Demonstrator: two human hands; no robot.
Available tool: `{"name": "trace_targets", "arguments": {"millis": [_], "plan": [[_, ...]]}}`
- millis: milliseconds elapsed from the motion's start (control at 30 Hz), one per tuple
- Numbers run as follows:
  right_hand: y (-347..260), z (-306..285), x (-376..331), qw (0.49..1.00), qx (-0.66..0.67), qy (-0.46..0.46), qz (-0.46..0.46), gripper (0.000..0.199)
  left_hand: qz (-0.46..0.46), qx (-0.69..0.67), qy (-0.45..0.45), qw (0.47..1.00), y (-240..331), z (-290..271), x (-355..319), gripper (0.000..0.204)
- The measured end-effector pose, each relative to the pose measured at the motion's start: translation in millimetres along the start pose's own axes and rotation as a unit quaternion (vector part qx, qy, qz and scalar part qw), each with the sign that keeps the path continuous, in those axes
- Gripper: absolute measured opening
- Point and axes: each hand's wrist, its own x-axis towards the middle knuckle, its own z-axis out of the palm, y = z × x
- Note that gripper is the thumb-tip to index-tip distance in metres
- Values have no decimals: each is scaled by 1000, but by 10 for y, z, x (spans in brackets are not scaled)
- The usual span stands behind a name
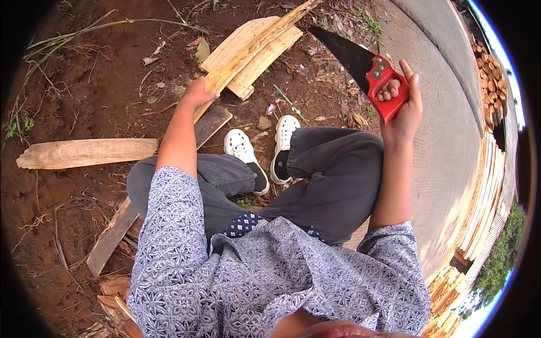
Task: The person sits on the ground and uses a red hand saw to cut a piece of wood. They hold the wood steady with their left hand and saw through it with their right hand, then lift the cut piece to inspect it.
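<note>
My left hand [198,93] is closed around the near end of a long, narrow wooden strip [256,50]. The strip slants away to the upper right, across wider pale wood pieces [238,40] on the ground. On the right, my right hand [407,112] grips the red handle of a handsaw [346,55], with fingers through the handle's opening and the index finger stretched along its outer side. The dark blade points up and left, its toothed edge toward the wood. A gap separates the blade from the strip.
A bark-edged plank [87,153] lies at the left, and a weathered grey board [112,236] runs under my left leg. Dry twigs [104,25] are scattered on brown soil. A concrete strip [439,112] curves along the right, beside stacked logs [489,79] and sawn planks [484,197].
</note>
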Motion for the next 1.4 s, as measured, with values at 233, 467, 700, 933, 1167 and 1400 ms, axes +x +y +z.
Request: {"name": "trace_targets", "arguments": {"millis": [233, 467, 700, 933, 1167, 1400], "plan": [[-167, 42, -226, 996, 21, 79, -39, 54, -2, -54, -113, 992, 13, -165, 108, 92], [-388, 315, -544, 990, -26, 80, -114, 56, -33, 121, 6, 992, 103, -15, -407, 71], [-515, 482, -961, 989, -55, -5, -138, 56, -13, 140, 47, 989, 5, -41, -657, 63], [-265, 705, -1194, 991, -52, -67, -107, 57, -27, 170, 102, 980, -30, 37, -657, 59], [211, 577, -946, 959, -132, -208, -143, 44, -41, 164, 136, 976, -90, 82, -552, 63], [1011, 1001, -879, 953, -164, -253, -4, 50, -58, 168, 124, 976, -106, 68, -540, 64]]}}
